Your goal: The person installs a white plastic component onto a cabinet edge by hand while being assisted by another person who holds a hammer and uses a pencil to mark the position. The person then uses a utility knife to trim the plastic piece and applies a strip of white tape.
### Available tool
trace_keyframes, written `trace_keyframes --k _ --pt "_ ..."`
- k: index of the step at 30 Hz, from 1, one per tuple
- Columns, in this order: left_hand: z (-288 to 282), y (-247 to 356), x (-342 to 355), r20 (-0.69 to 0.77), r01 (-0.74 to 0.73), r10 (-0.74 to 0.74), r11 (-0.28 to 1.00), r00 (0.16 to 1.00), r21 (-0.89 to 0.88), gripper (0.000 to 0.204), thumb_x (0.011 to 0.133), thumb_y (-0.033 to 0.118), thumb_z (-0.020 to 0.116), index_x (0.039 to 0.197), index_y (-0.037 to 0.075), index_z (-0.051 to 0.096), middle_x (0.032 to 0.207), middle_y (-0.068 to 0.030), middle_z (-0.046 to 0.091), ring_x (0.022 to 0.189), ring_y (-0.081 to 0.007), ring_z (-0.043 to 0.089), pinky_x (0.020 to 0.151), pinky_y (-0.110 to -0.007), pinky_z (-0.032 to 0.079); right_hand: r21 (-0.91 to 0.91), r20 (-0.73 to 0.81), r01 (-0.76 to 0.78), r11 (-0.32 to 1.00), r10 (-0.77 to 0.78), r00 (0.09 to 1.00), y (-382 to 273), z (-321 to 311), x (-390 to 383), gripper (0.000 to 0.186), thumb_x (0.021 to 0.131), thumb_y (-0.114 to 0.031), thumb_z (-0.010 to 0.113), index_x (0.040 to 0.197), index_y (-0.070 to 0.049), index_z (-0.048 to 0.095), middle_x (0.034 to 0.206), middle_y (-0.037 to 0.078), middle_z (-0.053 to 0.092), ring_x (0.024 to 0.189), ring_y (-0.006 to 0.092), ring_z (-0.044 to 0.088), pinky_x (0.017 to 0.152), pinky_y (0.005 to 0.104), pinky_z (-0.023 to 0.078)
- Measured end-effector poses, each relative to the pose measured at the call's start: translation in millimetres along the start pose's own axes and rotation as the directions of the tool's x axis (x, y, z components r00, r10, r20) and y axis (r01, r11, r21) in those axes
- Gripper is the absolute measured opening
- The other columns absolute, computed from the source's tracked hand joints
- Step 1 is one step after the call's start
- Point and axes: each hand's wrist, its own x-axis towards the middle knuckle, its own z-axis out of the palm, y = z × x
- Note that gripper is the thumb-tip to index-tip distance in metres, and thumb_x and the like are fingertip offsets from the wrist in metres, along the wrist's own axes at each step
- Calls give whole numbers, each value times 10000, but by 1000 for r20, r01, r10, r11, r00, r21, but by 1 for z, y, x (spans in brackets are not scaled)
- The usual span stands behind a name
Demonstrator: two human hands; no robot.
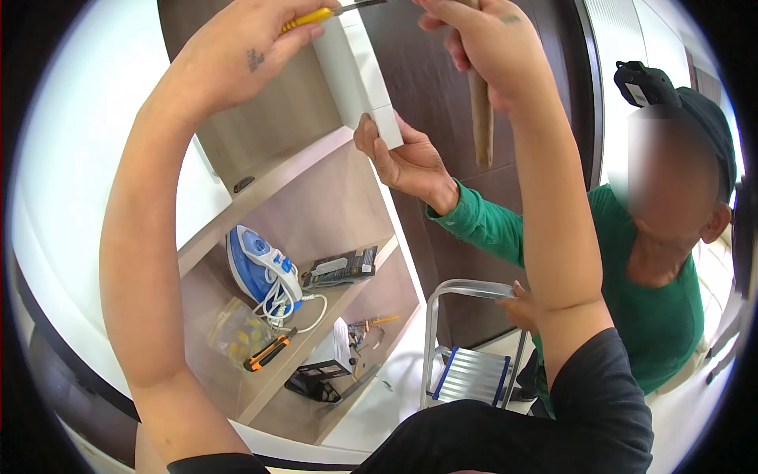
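My left hand, raised at the top, is closed round a yellow-handled tool. Its thin dark metal end points right, and I cannot make out its exact kind. To the right, my right hand grips a wooden handle that hangs down below the fist. What sits on the handle's upper end is out of the picture. Between my hands runs a long white strip along the cabinet's edge. A co-worker's hand pinches its lower end from the right.
An open cabinet shelf holds a blue-and-white iron, an orange-and-black utility knife, a plastic bag and a dark packet. The co-worker in green stands at right, another hand on a metal stepladder.
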Motion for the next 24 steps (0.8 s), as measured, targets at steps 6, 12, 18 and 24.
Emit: trace_keyframes --k 6,12,18,24 --pt "2 9 1 22 65 -65 998 998 28 237 957 184 607 1121 31 685 907 -201 722 867 -411 694 753 -483 538 112 81 -64 992 55 995 14 17 28 379 951 -392 758 810 -54 658 634 -6 570 467 68 461 422 257 352" --pt "8 14 5 14 91 -91 996 996 11 227 951 190 618 1095 31 693 869 -196 715 817 -403 693 719 -468 536 135 164 -87 987 64 984 30 16 37 394 945 -376 770 753 -54 653 587 -7 549 424 80 438 412 266 335" --pt "30 -16 0 -70 -37 34 999 997 -33 283 1005 179 583 1202 1 679 947 -208 715 849 -397 655 771 -432 504 187 248 -130 974 81 965 39 18 37 291 942 -288 759 839 -17 726 590 -18 553 437 77 452 420 261 331" --pt "26 -8 -2 -19 74 -75 996 997 -39 287 1013 217 578 1200 30 690 902 -193 705 792 -376 633 740 -422 486 163 276 -70 984 23 961 38 23 37 212 942 -212 747 962 -3 776 600 -29 569 469 63 469 440 252 328"
